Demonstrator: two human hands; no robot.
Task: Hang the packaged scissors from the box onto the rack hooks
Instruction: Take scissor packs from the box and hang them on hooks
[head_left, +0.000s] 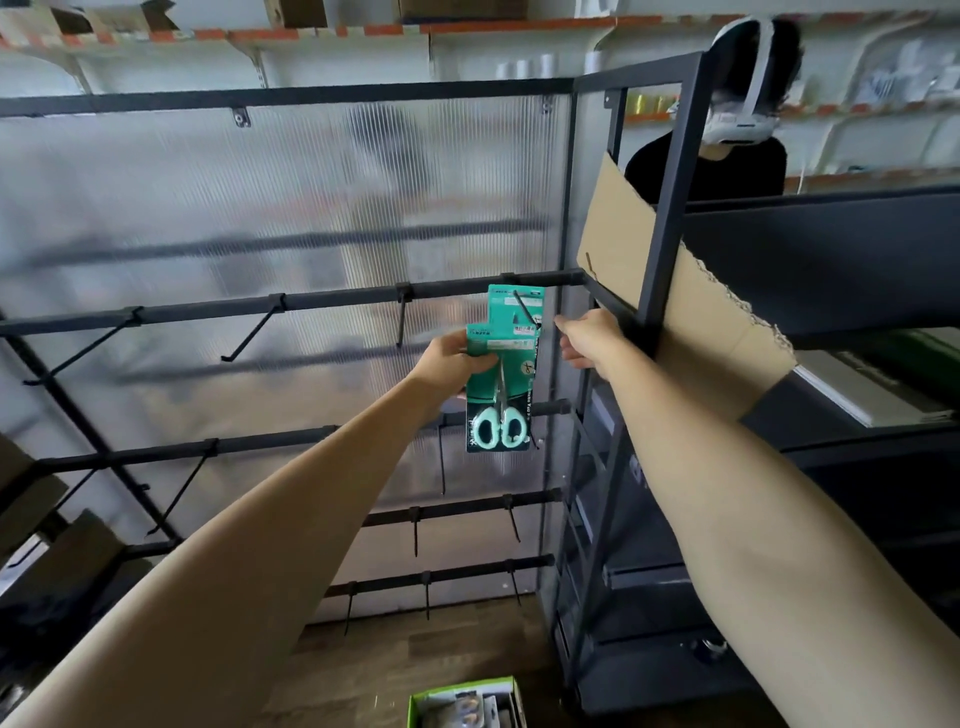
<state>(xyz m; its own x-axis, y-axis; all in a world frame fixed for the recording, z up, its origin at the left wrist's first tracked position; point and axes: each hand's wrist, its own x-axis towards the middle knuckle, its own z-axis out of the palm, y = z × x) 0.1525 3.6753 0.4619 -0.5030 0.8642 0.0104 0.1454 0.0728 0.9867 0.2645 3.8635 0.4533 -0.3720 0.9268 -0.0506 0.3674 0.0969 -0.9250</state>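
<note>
A green scissors package (498, 389) with mint handles is gripped by my left hand (449, 364) along its left edge, in front of the rack. Behind it a second green package (519, 306) hangs on the rightmost hook (525, 312) of the upper rack bar (322, 300). My right hand (587, 338) reaches to the right of that hook, fingers toward the hanging package's edge; its grip is not visible. The green box (465, 701) with more packages sits on the floor at the bottom.
Empty black hooks (402, 317) line several rack bars before a ribbed translucent panel. A dark metal shelf unit (654, 270) with a cardboard sheet (691, 291) stands right. A person with a white headset (737, 104) stands behind it.
</note>
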